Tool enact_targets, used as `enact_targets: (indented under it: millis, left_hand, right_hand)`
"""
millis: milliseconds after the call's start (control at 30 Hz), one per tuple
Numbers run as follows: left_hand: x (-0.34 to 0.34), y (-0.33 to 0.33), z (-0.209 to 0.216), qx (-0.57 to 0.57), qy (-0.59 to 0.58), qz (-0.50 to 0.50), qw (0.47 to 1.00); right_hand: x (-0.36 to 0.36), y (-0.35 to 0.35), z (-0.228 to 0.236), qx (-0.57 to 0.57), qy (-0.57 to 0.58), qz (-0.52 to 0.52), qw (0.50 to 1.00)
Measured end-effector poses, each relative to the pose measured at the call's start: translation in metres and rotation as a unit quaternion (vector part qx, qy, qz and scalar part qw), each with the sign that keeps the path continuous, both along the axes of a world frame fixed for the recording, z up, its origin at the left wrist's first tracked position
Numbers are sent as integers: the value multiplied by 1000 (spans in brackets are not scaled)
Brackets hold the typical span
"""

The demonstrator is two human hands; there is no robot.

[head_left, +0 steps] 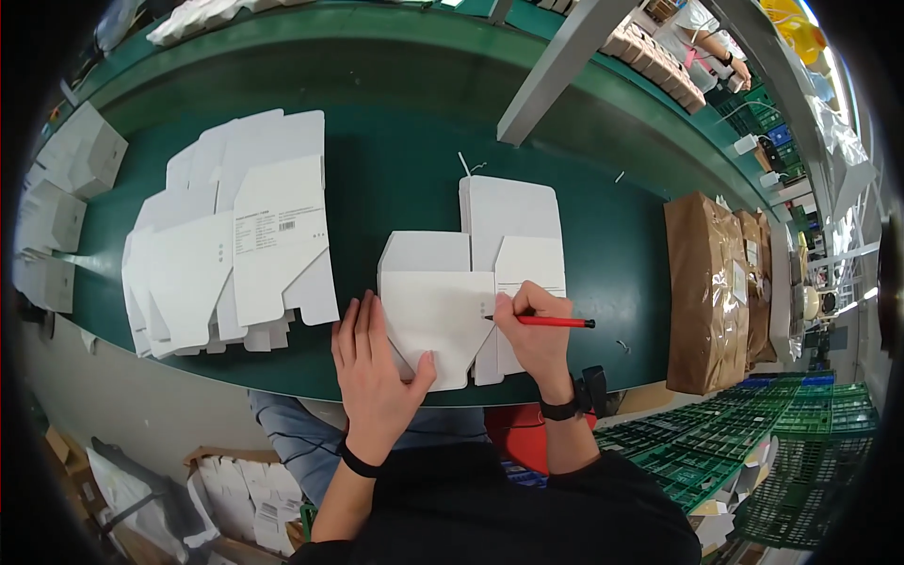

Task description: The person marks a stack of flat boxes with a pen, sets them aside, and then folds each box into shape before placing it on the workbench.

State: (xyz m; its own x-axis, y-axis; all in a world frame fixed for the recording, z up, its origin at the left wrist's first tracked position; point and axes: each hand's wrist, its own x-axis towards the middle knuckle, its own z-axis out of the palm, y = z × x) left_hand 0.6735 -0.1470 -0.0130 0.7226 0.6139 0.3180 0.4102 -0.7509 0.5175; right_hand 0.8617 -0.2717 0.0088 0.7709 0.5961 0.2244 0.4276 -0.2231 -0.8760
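Observation:
A flat, unfolded white carton (pixel 435 306) lies before me on top of a small pile of similar cartons (pixel 513 209). My left hand (pixel 379 391) rests with fingers stretched out over its lower left edge, the thumb on the white board. In my right hand (pixel 539 341) is a red pen (pixel 556 321) with a black end, closed between the fingers. Its tip points left and meets the carton beside a few small grey marks, though whether it touches is too small to tell. A larger fanned stack of flat white cartons (pixel 184 259) lies to the left, one bearing printed text and a barcode.
Folded white boxes (pixel 56 221) stand at the table's far left. Brown paper-wrapped bundles (pixel 706 292) stand at the right edge, with green plastic crates (pixel 800 471) below. A grey post (pixel 556 80) rises behind the table (pixel 395 169). Another person (pixel 702 42) is at the far right.

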Motion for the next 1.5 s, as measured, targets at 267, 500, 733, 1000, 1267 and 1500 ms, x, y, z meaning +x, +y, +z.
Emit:
enact_targets:
  millis: [267, 500, 733, 1000, 1267, 1500]
  left_hand:
    - [1, -9, 15, -22, -72, 15, 997]
    - [-7, -28, 32, -183, -211, -53, 959]
    - [-70, 107, 110, -79, -376, 137, 913]
    - [-91, 173, 119, 145, -20, 108, 983]
    - [-17, 125, 89, 212, 168, -125, 955]
    - [-43, 157, 77, 194, 135, -78, 968]
  right_hand:
    - [6, -20, -21, 68, 33, -42, 996]
    - [-14, -22, 15, 206, 86, -50, 974]
    - [-1, -40, 54, 417, 167, 41, 893]
    - [-2, -18, 18, 273, 226, -17, 935]
    - [5, -12, -3, 145, 160, -18, 976]
    - [6, -8, -8, 147, 185, -5, 972]
